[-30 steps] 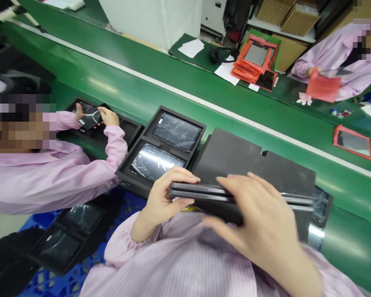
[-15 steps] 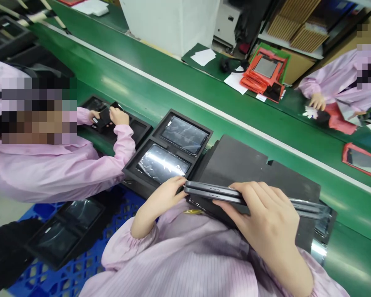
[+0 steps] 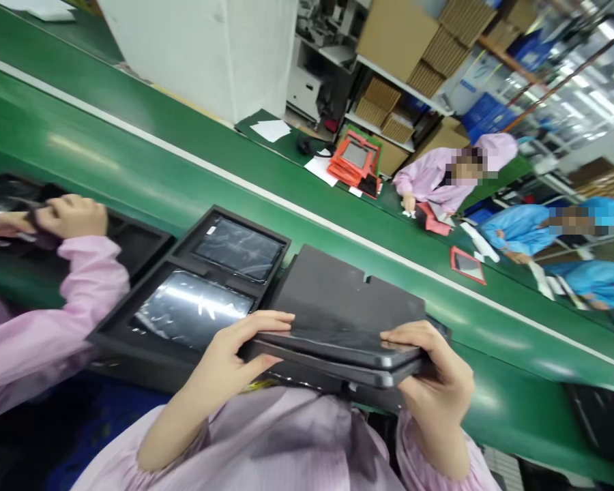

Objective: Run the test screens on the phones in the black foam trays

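Two dark grey tablets (image 3: pixel 332 354) lie stacked flat, and I hold the pair at chest height over the near edge of the green conveyor belt (image 3: pixel 133 170). My left hand (image 3: pixel 230 361) grips their left end, fingers curled over the top. At the right end, my right hand (image 3: pixel 434 375) is wrapped round the stack. Just behind the tablets lies a black foam sheet (image 3: pixel 348 293). To the left sits a black foam tray (image 3: pixel 184 273) with two bagged tablets (image 3: pixel 194 310) in its pockets.
A co-worker's pink sleeve (image 3: pixel 41 320) and hands (image 3: pixel 71 215) are at the left, over another black tray (image 3: pixel 138 242). Across the belt, a person in pink (image 3: pixel 440 181) handles red pouches (image 3: pixel 355 160). One red pouch (image 3: pixel 468 264) lies on the belt. People in blue work at far right.
My right hand slid from the middle of the tablet stack to its right end. The stack now sits level. The camera swung up and right, showing more of the far side.
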Demonstrator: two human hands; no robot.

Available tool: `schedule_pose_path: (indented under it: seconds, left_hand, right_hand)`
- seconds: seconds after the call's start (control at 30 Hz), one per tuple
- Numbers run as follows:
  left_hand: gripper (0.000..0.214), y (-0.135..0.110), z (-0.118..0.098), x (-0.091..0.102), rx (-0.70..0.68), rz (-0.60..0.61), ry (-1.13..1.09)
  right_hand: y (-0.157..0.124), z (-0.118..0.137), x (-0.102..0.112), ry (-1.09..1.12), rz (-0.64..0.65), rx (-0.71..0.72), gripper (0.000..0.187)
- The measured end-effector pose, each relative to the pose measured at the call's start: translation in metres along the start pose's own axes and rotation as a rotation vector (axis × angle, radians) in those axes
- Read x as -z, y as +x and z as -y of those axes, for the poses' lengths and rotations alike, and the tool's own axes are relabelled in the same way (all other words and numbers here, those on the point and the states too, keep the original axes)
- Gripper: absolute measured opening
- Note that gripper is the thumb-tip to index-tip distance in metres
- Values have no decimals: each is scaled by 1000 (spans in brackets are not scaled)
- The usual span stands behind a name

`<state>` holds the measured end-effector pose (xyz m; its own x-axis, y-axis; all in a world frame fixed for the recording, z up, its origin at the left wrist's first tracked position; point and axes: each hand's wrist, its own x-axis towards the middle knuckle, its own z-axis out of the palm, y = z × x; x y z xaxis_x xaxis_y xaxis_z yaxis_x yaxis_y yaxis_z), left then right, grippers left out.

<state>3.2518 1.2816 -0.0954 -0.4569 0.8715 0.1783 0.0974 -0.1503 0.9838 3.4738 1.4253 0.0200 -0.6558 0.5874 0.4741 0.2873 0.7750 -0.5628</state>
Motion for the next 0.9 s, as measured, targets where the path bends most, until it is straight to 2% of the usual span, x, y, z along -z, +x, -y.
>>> schedule_pose_path:
  seconds: [0.13,0.27,0.4,0.5,0.67,0.9]
  left_hand:
    - [19,8,-13,-17,69,6,-183]
    - [25,7,-17,-23,140,44,-243]
    - [18,1,-12,-28,72,75,-251]
    - [22,0,-14,-31,27,59,-251]
    - [16,-3,-17,-35,52,65,-260]
    - [18,-1,-24,-39,-23,56,-277]
  right_hand:
    - [-9,-6,4,53,-105,-49,6]
    - [-12,-8,6,60,-158,-69,15]
    - [-11,-8,8,68,-185,-57,23]
    - [-8,-8,9,69,-210,-36,28]
    - [-5,-9,11,99,-209,-10,32]
    - [-12,-14,18,132,-172,3,25]
